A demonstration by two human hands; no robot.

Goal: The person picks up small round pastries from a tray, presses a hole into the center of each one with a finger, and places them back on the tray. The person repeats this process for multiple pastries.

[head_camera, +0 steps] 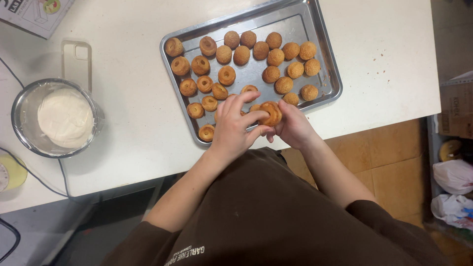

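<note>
a round browned pastry shell [271, 113] is gripped between the left hand [231, 129] and right hand [294, 127] above the near edge of the metal tray [326, 59], seemingly being hollowed. a gentle grip is called for next, since the shell looks brittle; the cream bowl [56, 118] stands well apart on the tabletop [133, 88].
</note>
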